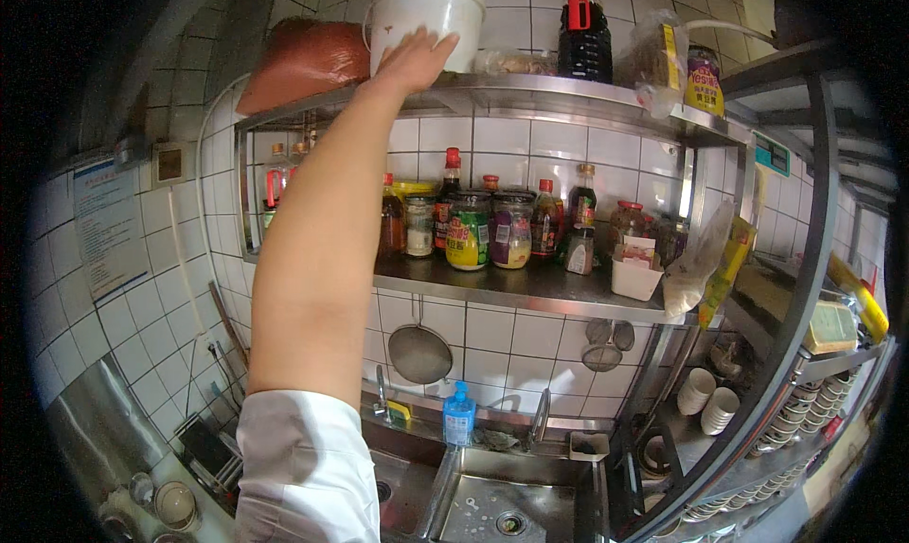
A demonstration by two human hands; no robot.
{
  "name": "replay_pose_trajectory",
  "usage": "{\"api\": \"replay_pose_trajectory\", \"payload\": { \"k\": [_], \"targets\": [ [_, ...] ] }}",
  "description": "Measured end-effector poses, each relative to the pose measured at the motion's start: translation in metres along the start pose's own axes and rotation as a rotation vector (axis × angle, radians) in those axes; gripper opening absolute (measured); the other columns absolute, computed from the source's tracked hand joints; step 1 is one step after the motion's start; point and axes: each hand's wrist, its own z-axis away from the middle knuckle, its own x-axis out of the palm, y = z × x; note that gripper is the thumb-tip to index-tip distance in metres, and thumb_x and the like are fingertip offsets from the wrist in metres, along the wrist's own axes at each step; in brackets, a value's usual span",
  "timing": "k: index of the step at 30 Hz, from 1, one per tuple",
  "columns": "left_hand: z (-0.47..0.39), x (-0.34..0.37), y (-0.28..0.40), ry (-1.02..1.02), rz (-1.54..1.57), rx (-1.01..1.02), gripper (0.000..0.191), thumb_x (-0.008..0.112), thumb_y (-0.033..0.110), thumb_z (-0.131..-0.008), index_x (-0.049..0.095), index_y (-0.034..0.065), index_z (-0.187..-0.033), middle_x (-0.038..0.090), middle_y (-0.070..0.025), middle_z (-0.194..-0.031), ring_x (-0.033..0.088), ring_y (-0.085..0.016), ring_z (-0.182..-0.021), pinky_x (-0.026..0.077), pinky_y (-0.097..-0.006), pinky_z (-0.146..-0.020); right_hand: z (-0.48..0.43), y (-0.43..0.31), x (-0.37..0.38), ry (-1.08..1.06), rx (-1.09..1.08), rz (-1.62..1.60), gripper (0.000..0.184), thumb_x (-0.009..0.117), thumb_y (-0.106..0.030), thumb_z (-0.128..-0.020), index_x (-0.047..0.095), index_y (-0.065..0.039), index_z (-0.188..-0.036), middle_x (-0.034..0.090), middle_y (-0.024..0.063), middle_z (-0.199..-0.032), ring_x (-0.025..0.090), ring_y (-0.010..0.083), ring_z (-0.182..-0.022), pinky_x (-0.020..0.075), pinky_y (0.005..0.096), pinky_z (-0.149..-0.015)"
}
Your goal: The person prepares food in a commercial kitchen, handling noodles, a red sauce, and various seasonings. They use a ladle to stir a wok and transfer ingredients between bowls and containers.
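My left hand (415, 60) is raised to the top steel shelf, my bare arm and white sleeve below it. Its fingers lie spread against the front of a white plastic bucket (426, 10), not closed around it; whether they press on it I cannot tell. Left of the bucket sits a reddish-brown filled plastic bag (305, 60). To its right are a clear plastic-wrapped packet (517, 63) and a large bottle of dark sauce (584, 39) with a red handle. My right hand is out of view.
Sauce bottles and jars (467, 230) fill the lower shelf (440, 277). A strainer (420, 354) hangs beneath. Below are a steel double sink (511, 486), a faucet (541, 419) and a blue pump bottle (459, 415). A metal rack (824, 152) with stacked bowls (721, 409) stands right.
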Motion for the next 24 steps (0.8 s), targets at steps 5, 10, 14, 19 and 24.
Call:
{"api": "replay_pose_trajectory", "payload": {
  "k": [5,10,14,19,24],
  "targets": [
    [0.047,0.022,-0.010,0.008,-0.041,-0.047,0.064,0.041,0.053,-0.105,0.052,0.0062,-0.147,0.046,-0.0194,-0.155,0.035,-0.034,-0.149,0.019,-0.0476,-0.125,0.044,0.136,-0.019,0.008,0.305,0.052,0.026,0.060,-0.030,-0.096,0.067,-0.005,-0.095,0.072,0.0114,-0.086,0.067,0.0287,-0.068,0.0556,0.0443,-0.066],
    [0.208,0.068,0.076,0.427,0.499,0.317,0.042,0.058,0.012,-0.100,0.055,0.0023,-0.141,0.051,-0.0187,-0.150,0.048,-0.032,-0.139,0.035,-0.0433,-0.118,0.225,0.300,-0.065,0.130,0.734,0.120,0.026,0.060,-0.029,-0.095,0.068,-0.005,-0.091,0.073,0.0110,-0.084,0.066,0.0289,-0.064,0.0559,0.0450,-0.063],
    [0.473,0.104,0.186,-0.191,0.928,0.132,0.047,0.055,0.006,-0.097,0.050,-0.0036,-0.143,0.051,-0.0206,-0.149,0.048,-0.034,-0.139,0.038,-0.0451,-0.115,0.382,0.380,-0.087,0.040,0.697,0.532,0.025,0.061,-0.029,-0.094,0.069,-0.006,-0.088,0.073,0.0107,-0.082,0.066,0.0290,-0.062,0.0562,0.0455,-0.061],
    [0.821,0.065,0.346,-1.238,1.185,-0.882,0.030,0.059,0.006,-0.102,0.059,-0.0030,-0.130,0.066,-0.0106,-0.125,0.065,-0.018,-0.107,0.049,-0.0332,-0.100,0.524,0.427,-0.079,0.712,1.175,-0.325,0.020,0.061,-0.024,-0.093,0.071,-0.006,-0.089,0.073,0.0130,-0.083,0.072,0.0272,-0.069,0.0577,0.0417,-0.061],
    [0.973,-0.038,0.448,-1.445,1.380,-0.822,0.025,0.060,0.005,-0.101,0.063,-0.0010,-0.126,0.072,-0.0079,-0.107,0.065,-0.009,-0.092,0.049,-0.0229,-0.080,0.753,0.479,-0.065,-0.194,0.986,0.833,0.021,0.064,-0.038,-0.089,0.074,-0.021,-0.095,0.075,0.0112,-0.094,0.071,0.0322,-0.083,0.0571,0.0454,-0.072]
  ]
}}
